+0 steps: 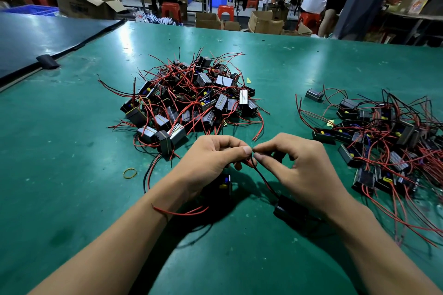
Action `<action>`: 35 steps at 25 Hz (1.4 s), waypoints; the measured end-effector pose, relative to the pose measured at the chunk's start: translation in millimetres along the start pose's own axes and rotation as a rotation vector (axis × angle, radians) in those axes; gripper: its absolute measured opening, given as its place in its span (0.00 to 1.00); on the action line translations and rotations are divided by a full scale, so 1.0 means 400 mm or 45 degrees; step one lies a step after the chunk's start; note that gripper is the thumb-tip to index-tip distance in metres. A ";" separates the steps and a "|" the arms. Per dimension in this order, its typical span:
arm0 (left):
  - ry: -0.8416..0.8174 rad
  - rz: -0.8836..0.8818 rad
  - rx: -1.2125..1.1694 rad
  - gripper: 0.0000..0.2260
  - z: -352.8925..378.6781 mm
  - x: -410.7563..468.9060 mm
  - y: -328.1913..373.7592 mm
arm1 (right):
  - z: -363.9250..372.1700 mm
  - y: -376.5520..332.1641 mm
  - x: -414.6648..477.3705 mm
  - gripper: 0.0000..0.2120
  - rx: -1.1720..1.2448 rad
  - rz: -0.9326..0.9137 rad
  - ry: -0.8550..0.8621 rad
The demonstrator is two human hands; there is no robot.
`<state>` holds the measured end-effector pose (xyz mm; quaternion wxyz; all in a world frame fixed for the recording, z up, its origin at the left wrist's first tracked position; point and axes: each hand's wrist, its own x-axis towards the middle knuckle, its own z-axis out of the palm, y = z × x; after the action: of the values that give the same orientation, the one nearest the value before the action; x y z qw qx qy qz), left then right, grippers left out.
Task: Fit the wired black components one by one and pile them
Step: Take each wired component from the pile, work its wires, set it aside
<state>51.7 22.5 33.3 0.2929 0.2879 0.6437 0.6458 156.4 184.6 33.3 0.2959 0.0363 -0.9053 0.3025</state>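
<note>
Fingers of left hand and right hand curled, tips meeting, pinching black wire above green table. Big component pile beyond; second pile cut off at right. Black component half hidden under right wrist, second component under left palm. Yellow rubber band left of left hand

Green table: centre pile, right pile (plus rubber band).
</note>
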 end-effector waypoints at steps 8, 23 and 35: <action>-0.052 0.006 0.004 0.06 -0.009 0.001 0.000 | 0.004 0.028 -0.003 0.08 -0.091 -0.128 0.060; -0.069 -0.019 0.010 0.04 -0.004 0.000 0.004 | 0.012 -0.023 0.013 0.08 0.504 0.624 -0.064; -0.114 -0.024 -0.026 0.06 -0.010 -0.001 0.010 | 0.009 0.009 0.007 0.02 0.081 -0.079 0.115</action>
<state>48.9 19.4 37.4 0.3303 0.3072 0.6262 0.6359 151.4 185.8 30.5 0.3443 0.0602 -0.8794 0.3233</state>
